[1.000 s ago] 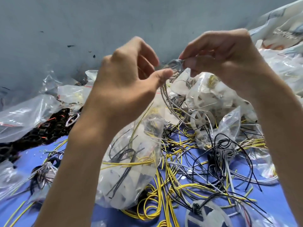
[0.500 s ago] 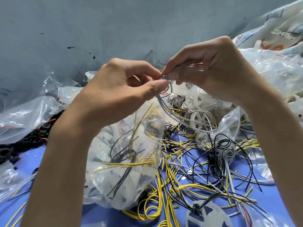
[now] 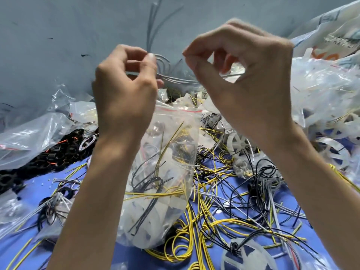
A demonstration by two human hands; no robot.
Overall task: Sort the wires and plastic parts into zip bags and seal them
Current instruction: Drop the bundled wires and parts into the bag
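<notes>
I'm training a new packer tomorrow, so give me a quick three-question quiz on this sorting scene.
1. True or false: the left hand pinches grey wires.
2. The zip bag below the raised hands holds: A) yellow and black wires; B) only screws; C) nothing at all.
3. Fill in: the surface beneath everything is coloured ___.

Key: 1 true; 2 A; 3 blue.
</notes>
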